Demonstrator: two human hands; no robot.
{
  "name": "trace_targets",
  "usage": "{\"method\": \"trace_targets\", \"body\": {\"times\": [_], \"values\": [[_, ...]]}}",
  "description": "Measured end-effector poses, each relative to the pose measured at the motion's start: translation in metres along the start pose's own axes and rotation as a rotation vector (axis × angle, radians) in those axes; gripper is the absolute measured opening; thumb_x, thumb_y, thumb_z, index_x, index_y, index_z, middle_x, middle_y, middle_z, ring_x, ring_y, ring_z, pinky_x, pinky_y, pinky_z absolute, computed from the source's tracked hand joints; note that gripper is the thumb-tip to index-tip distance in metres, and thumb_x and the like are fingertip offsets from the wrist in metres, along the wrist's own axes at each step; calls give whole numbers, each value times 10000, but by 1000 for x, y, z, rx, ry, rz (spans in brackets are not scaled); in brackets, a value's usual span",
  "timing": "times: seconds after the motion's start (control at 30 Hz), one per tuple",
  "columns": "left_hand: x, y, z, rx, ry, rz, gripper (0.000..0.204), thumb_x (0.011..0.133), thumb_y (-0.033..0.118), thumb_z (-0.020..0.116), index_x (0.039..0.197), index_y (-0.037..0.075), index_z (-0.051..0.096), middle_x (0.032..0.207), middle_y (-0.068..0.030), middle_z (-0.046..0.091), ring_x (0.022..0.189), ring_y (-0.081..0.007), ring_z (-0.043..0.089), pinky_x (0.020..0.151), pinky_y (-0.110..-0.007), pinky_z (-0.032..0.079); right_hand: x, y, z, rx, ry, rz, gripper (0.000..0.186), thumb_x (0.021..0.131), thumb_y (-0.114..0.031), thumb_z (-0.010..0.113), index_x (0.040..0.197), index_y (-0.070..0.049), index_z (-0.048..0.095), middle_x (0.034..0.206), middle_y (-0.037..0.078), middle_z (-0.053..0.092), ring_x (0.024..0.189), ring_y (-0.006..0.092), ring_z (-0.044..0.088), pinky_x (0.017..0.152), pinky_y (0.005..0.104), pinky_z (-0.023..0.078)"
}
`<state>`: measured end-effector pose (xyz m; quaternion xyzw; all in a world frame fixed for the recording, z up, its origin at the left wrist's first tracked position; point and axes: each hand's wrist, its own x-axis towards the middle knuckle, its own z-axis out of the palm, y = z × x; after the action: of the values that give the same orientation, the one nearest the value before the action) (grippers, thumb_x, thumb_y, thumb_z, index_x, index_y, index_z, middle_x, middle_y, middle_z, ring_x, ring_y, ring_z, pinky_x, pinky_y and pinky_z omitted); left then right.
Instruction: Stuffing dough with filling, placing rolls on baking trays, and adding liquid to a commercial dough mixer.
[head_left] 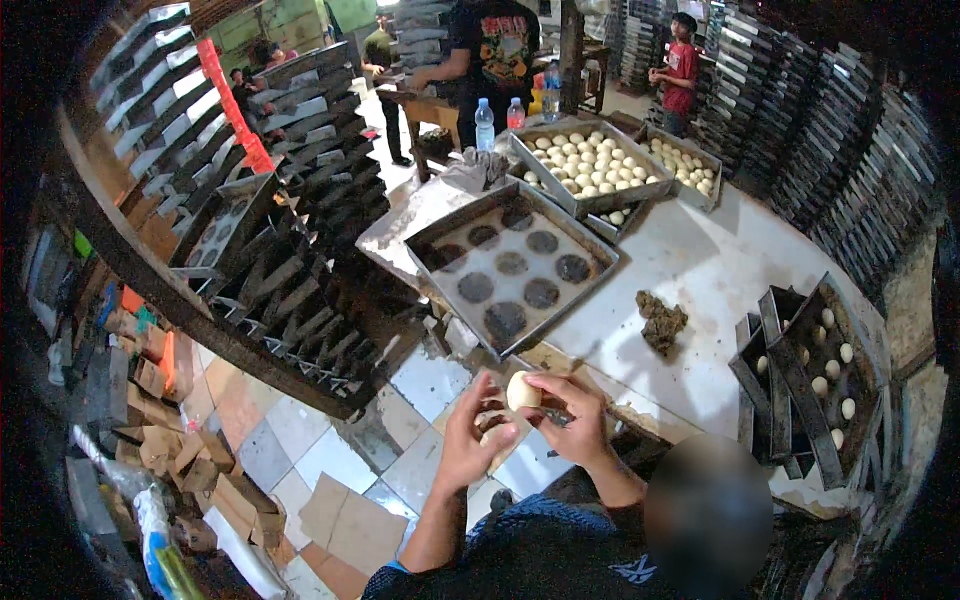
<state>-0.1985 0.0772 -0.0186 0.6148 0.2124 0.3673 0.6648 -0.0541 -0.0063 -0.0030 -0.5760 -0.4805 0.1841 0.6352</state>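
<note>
A smooth, pale dough ball (pixel 523 392) is held up in front of me, over the table's near edge. The thumb and fingers of my right hand (pixel 572 412) grip it from the right. My left hand (pixel 474 430) is cupped just left of the ball, its fingers curved and apart; a pale spot by its thumb is too small to make out. Beyond my hands lies a square metal tray (pixel 562 311) whose pale liner carries several dark round marks. A dark brown, crumbly lump (pixel 660 322) sits on the white tabletop (pixel 700 265).
Trays of dough balls (pixel 597 165) stand at the table's far end, near plastic bottles (pixel 485 125). Stacked trays with a few balls (pixel 820 385) are at right. Tray racks (pixel 310 130) rise at left. Cardboard (pixel 350 525) lies on the tiles. Other people (pixel 678 75) stand farther back.
</note>
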Motion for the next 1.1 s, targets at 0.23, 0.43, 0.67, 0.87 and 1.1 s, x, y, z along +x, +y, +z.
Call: {"method": "trace_targets", "body": {"times": [0.23, 0.43, 0.67, 0.87, 1.1], "values": [[23, -31, 27, -149, 237, 16, 307, 889, 112, 623, 1179, 14, 592, 944, -55, 567, 928, -136, 547, 798, -256, 465, 21, 5, 4, 8, 88, -192, 388, 888, -265, 607, 1143, 24, 555, 1211, 177, 553, 1089, 241, 569, 911, 366, 459], [71, -34, 108, 58, 66, 305, 514, 904, 224, 573, 1314, -36, 405, 1232, -175, 463, 1143, -243, 455, 995, -355, 345, 46, 48, -48, -220, 315, -284, 241, 927, -225, 533, 937, 3, 609, 804, 144, 650, 683, 237, 638, 614, 332, 499], [168, -55, 161, 48, -153, -315, 394, 970, 289, 488, 1176, -42, 544, 1047, -97, 635, 929, -184, 612, 847, -314, 466, 121, 132, -146, -347, 263, -140, 227, 901, -220, 518, 989, -32, 610, 887, 173, 571, 835, 297, 576, 749, 368, 467], [191, -123, 221, -297, -332, -718, 395, 956, 305, 502, 1167, -27, 535, 1137, -139, 598, 1038, -210, 596, 921, -363, 465, 103, 169, -214, -213, 348, 64, 306, 937, -279, 486, 902, -3, 614, 812, 140, 557, 776, 298, 568, 714, 371, 456], [249, -133, 261, -464, -359, -636, 555, 906, 327, 560, 1284, -64, 446, 1308, -202, 489, 1193, -264, 505, 1025, -413, 402, 74, 236, -332, -790, 435, 514, 272, 758, -95, 699, 1005, -2, 634, 1012, 195, 641, 859, 267, 640, 769, 355, 508]]}}
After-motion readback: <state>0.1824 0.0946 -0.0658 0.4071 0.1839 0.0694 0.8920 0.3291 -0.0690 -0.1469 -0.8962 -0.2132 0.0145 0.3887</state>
